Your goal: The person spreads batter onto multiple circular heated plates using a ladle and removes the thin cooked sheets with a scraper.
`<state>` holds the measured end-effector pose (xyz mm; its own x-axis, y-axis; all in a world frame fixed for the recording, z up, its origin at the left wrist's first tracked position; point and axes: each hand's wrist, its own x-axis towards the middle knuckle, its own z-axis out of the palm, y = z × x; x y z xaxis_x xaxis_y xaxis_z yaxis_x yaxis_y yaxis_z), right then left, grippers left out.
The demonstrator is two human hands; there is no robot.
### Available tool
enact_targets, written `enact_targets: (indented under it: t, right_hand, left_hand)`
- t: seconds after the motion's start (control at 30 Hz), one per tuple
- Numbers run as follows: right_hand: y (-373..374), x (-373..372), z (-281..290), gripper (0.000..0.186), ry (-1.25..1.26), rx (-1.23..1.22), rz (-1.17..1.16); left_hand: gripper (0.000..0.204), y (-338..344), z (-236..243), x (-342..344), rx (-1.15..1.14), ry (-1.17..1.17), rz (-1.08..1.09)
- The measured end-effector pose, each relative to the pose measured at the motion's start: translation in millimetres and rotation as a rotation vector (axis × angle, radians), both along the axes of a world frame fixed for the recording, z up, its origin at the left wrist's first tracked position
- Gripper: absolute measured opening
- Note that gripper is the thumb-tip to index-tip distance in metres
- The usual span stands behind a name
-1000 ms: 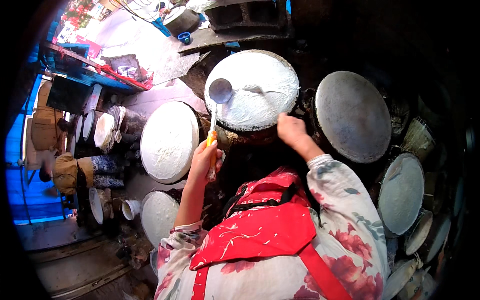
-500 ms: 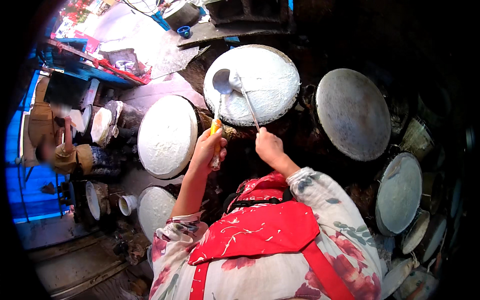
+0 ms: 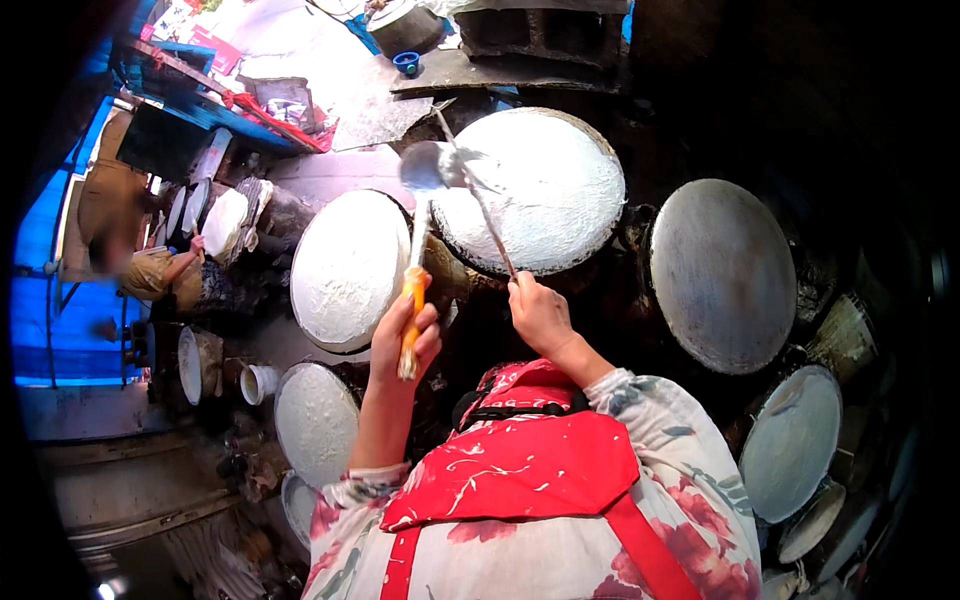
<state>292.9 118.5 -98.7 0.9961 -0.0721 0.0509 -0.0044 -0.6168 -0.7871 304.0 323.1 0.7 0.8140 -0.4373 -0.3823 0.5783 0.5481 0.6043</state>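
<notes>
My left hand (image 3: 405, 335) is closed around the orange-yellow handle of a metal ladle (image 3: 424, 170). The ladle's bowl, blurred by motion, hangs over the left rim of the far round flat top (image 3: 550, 190), which is coated white. Pinched in my right hand (image 3: 543, 318) is a thin stick (image 3: 485, 215) that slants up and left. It crosses just beside the ladle bowl, with its tip beyond the round's left edge. Whether stick and ladle touch is blurred. Left of the ladle handle sits another white-coated round top (image 3: 350, 270).
A bare grey round top (image 3: 722, 275) stands at right, with a pale one (image 3: 792, 445) nearer me. At lower left are a white-coated round (image 3: 316, 420) and a white tub (image 3: 260, 383). Another person (image 3: 165, 270) works at far left. A small blue cup (image 3: 406, 62) sits at the back.
The ladle has moved left from over the white far round to its rim. The stick now leans further left, its tip past the edge. The whole view has shifted slightly.
</notes>
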Motion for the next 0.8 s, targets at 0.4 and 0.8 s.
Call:
enact_targets:
  t: [0.4,0.8]
  right_hand:
    - [-104.2,54.1,-18.2,0.017,0.073,-0.422,-0.086]
    - [-75.5,-10.7,-22.4,0.019,0.120,-0.599,0.075]
  left_hand:
    - [0.033,15.7,14.8,13.3,-0.165,0.087,0.090]
    - [0.034,49.0,51.9,39.7,-0.259,0.156,-0.046]
